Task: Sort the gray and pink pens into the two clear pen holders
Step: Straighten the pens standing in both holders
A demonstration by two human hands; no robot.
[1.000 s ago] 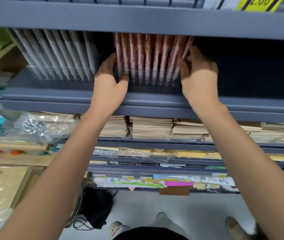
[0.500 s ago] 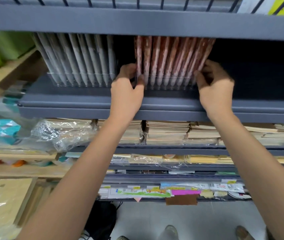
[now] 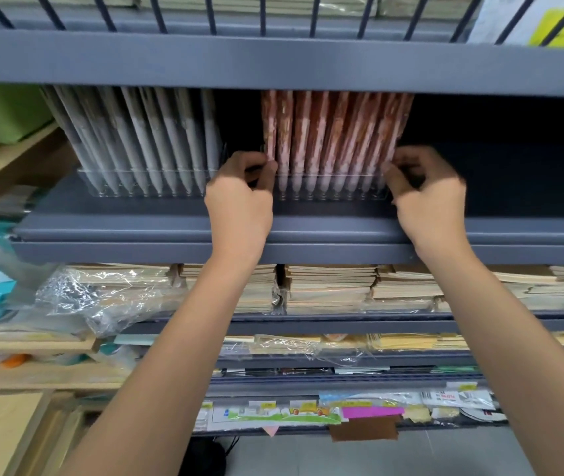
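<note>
Several pink pens (image 3: 332, 139) stand in a clear pen holder (image 3: 328, 190) on the grey shelf (image 3: 136, 225). My left hand (image 3: 239, 197) grips the holder's left end with curled fingers. At the holder's right end, my right hand (image 3: 424, 197) grips it the same way. To the left, several gray pens (image 3: 143, 139) lean in a second clear pen holder (image 3: 143, 182). The backs of both holders are hidden under the upper shelf.
A grey shelf board (image 3: 273, 60) hangs low over the pens. The shelf to the right of the pink pens is dark and bare. Stacks of paper goods (image 3: 332, 286) and crumpled plastic wrap (image 3: 77, 297) fill the shelves below.
Both hands have slid down from the pens' sides to the lower ends of the pink holder, fingers now curled round it. The view has tilted up and shifted.
</note>
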